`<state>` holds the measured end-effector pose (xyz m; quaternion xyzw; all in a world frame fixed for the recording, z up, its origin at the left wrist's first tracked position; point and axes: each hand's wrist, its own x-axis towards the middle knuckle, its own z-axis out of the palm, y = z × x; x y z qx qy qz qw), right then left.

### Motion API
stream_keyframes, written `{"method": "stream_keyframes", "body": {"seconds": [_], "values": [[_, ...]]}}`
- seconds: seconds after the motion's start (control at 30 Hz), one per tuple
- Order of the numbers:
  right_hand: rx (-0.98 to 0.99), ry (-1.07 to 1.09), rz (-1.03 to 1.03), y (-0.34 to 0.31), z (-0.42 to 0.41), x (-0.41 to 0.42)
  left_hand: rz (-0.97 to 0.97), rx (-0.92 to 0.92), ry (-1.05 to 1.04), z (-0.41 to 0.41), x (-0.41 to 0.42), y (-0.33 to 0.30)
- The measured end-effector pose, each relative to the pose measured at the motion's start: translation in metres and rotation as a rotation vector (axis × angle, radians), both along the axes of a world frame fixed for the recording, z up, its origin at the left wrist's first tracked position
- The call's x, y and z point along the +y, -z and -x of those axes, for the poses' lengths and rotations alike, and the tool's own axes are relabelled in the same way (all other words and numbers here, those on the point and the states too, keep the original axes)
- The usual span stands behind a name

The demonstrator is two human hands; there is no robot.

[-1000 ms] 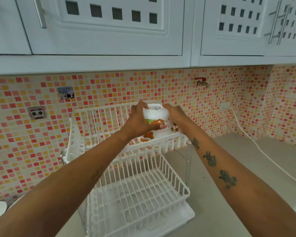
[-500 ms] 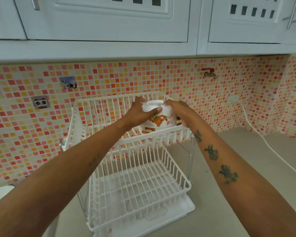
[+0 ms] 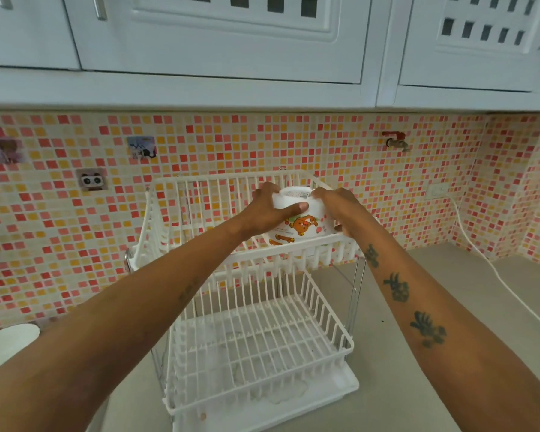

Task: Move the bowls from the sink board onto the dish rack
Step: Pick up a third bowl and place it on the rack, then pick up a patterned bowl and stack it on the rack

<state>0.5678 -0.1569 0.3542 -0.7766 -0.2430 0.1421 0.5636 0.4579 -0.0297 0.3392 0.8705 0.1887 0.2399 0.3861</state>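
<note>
Upside-down white ceramic bowl with orange cartoon-bear print (image 3: 296, 219), foot ring up, inside the top tier of the white wire two-tier dish rack (image 3: 262, 307); gripped on both sides: left hand (image 3: 267, 210) curled round the near-left wall, thumb laid across the front; right hand (image 3: 340, 210) wrapped round the right wall, fingertips on the foot ring; rim down behind the tier's front rail, contact with the wires hidden. Directly below the grip, lower tier and white drip tray (image 3: 293, 410) on the grey countertop (image 3: 449, 338); far down-left of the grip, a white plate edge (image 3: 7, 341); behind, pink-and-orange mosaic tile wall (image 3: 325, 145); up-right, a red-handled tap (image 3: 395, 140).
</note>
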Motion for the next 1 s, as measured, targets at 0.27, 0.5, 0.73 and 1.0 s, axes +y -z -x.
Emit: {"method": "stream_keyframes", "body": {"seconds": [0.27, 0.5, 0.73, 1.0], "values": [[-0.31, 0.103, -0.286, 0.001, 0.022, -0.016, 0.158, -0.054, -0.014, 0.03, -0.006, -0.021], [-0.367, -0.047, -0.455, -0.033, 0.102, 0.025, 0.3, -0.263, -0.068, 0.114, 0.023, -0.037], [-0.248, -0.431, -0.54, -0.045, 0.241, 0.123, 0.286, -0.359, -0.324, 0.236, 0.085, -0.029], [-0.11, -0.719, -0.416, 0.0, 0.379, 0.23, 0.221, -0.403, -0.66, 0.389, 0.147, -0.001]]}}
